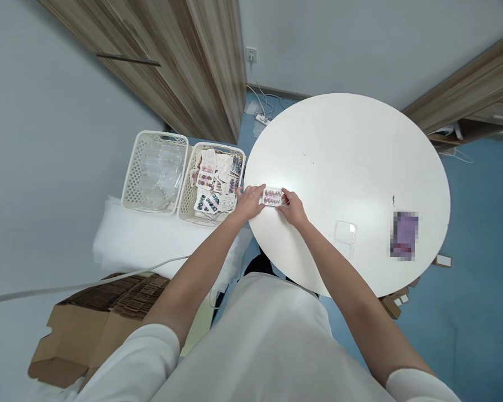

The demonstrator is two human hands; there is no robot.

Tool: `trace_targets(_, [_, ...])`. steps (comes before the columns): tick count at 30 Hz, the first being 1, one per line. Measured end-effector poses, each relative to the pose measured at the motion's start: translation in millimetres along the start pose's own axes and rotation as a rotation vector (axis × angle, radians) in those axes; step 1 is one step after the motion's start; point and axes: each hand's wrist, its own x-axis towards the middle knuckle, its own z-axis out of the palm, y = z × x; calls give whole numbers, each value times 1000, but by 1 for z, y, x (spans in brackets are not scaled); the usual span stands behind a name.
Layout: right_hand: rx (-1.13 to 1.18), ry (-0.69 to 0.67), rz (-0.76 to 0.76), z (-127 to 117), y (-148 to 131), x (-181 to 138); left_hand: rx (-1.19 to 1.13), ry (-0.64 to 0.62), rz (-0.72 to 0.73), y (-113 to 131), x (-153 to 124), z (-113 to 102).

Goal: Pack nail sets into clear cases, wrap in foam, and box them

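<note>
A small white card of press-on nails (pixel 273 196) sits at the left edge of the round white table (pixel 352 145). My left hand (pixel 250 201) grips its left end, fingers curled on it. My right hand (pixel 292 207) pinches its right end. Both hands hold the card just above or on the tabletop; I cannot tell which. A clear plastic case (pixel 345 232) lies on the table to the right of my right hand.
Two white baskets stand left of the table: one (pixel 213 181) full of similar nail cards, one (pixel 156 170) with clear plastic packaging. An open cardboard box (pixel 104 312) lies lower left. A blurred purple object (pixel 404 235) rests near the table's right edge.
</note>
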Motion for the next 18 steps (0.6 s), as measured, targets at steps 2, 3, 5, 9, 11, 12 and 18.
trace_targets(2, [21,-1,-12,-11,2,-11,-38,-5,42,7,-5,0])
trace_targets(3, [31,-5,-15,-17,3,-18,-54,-13,64,11,-7,0])
trace_targets(5, [51,-17,-20,-30,8,-35,-77,-34,109,21,-14,3])
trace_targets(9, [42,-6,-42,-59,23,-78,-81,-53,216,48,-27,17])
trace_targets(11, [0,11,-51,-75,33,-101,-73,-49,275,65,-33,29])
trace_targets(12, [-24,15,-55,-84,39,-112,-66,-48,301,75,-36,36])
trace_targets(18, [-151,64,-56,-132,83,-167,0,-79,412,142,-42,73])
